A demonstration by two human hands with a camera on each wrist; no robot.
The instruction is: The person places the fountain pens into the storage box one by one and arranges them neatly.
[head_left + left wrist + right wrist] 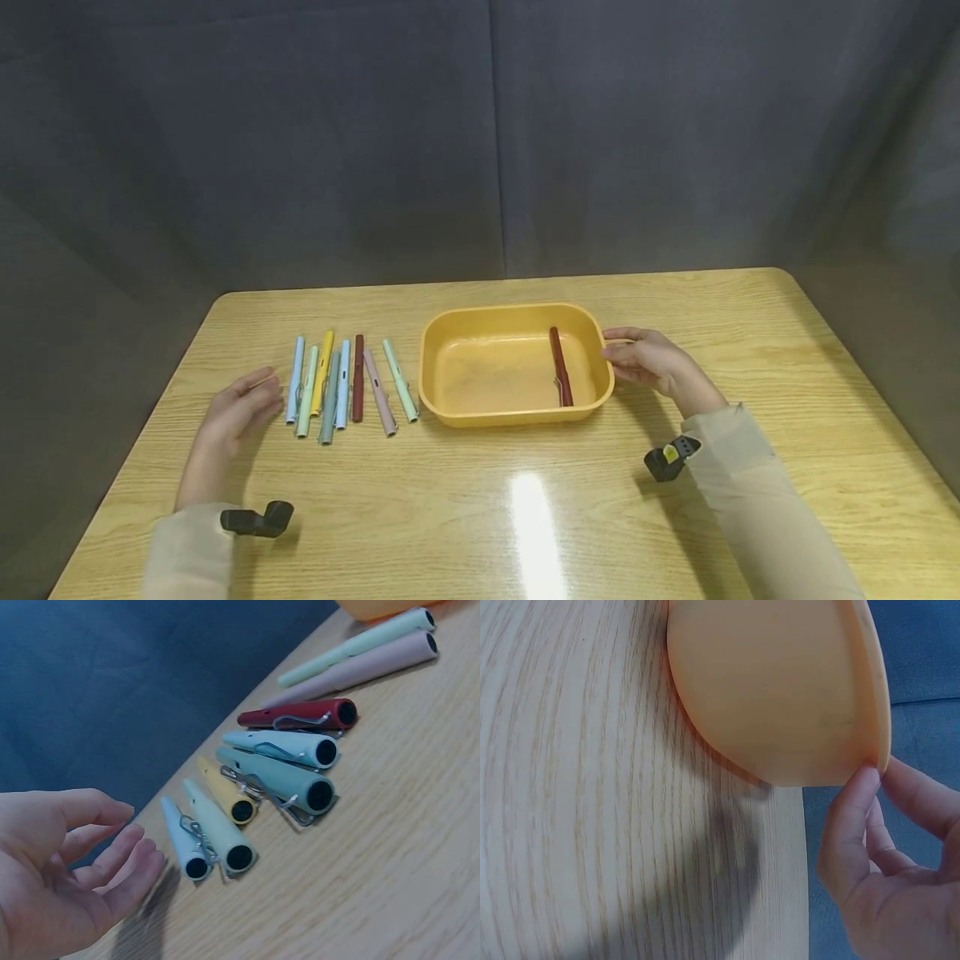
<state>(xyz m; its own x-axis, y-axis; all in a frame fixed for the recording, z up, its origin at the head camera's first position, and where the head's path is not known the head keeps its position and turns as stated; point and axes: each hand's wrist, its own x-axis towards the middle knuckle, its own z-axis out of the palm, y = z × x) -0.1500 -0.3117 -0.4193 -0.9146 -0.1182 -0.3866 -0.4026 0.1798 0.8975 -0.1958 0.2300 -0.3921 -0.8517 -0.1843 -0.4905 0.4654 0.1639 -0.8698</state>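
My right hand (651,362) pinches the right end of a yellow-orange plastic tray (495,418); in the right wrist view the thumb (855,799) lies against the outer wall at the rim. Inside the tray, toward its right, lies one dark red pen (561,367). My left hand (238,410) is beside the row of pens, fingers loosely bent, holding nothing. Nearest to it is a light blue pen (184,844), then a pale green pen (221,829). Farther along are a yellow pen (322,375), a teal pen (330,398), another light blue pen (342,385) and a dark red pen (358,379).
A lilac pen (379,393) and a mint pen (401,381) lie between the row and the tray's left end. All rest on a wooden table (420,517). A dark curtain (360,150) hangs behind the table's far edge.
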